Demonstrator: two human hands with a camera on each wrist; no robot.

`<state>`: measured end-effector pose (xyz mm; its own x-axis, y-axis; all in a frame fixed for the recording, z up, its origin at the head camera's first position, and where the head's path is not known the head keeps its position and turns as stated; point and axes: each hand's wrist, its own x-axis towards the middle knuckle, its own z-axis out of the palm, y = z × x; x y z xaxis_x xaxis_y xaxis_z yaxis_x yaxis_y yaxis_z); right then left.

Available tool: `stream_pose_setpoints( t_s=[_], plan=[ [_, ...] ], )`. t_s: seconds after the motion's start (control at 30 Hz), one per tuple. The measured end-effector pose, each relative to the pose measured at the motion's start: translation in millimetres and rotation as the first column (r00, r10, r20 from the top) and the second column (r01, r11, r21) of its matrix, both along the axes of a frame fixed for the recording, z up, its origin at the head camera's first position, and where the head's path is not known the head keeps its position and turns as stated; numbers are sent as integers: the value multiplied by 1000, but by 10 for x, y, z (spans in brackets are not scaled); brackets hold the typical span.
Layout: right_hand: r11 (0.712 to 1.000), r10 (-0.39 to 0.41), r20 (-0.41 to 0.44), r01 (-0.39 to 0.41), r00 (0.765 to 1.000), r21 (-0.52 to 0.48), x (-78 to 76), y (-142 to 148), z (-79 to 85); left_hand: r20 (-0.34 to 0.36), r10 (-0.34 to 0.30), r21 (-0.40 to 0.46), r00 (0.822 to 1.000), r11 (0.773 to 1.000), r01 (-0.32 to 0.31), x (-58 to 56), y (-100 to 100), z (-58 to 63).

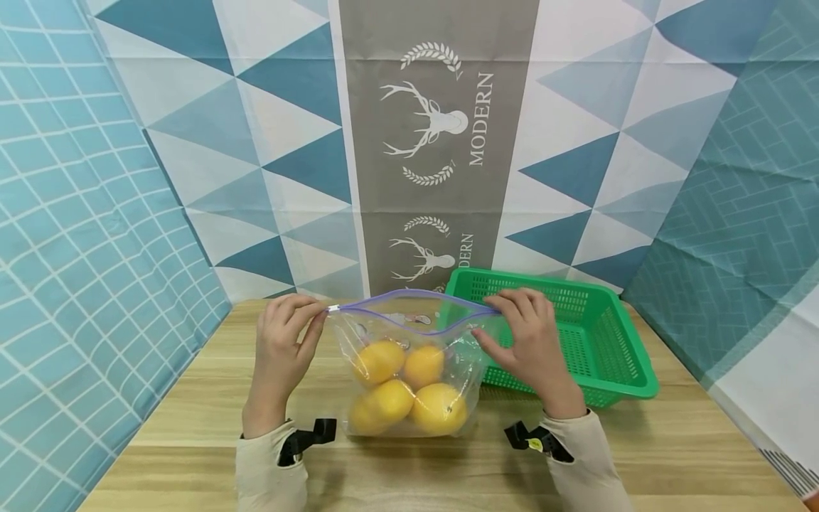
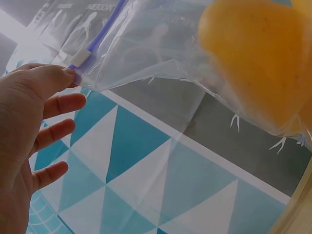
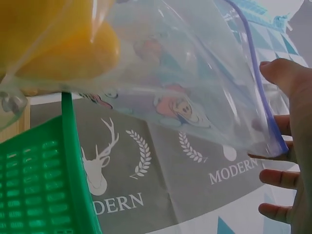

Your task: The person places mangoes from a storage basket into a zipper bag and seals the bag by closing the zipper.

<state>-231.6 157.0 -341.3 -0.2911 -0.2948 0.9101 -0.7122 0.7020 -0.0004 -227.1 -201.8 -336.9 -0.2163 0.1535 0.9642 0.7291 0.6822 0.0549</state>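
A clear zip bag with a purple-edged mouth stands on the table, its mouth parted. Inside it several yellow fruits, lemon-like in look, are piled at the bottom. My left hand pinches the bag's left top corner between thumb and index finger, right by the white slider; its other fingers are spread apart. At the right top corner, my right hand holds the purple edge, thumb in front and fingers partly behind the plastic. Cartoon figures are printed on the bag.
A green perforated basket stands behind and right of the bag, partly seen through it. The wooden table ends at a patterned wall covering at the back. Tile-patterned sheets flank it.
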Motion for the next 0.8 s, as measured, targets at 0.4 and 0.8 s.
stream_pose_setpoints(
  t_s=[0.4,0.8],
  plan=[
    [998,24,-93,-18,995,68,23,-224,73,46,-5,19,999,1000,4,36,20,16],
    [984,77,-127,-55,989,169,131,-566,244,-3,-15,-13,1000,1000,15,5,13,2]
  ],
)
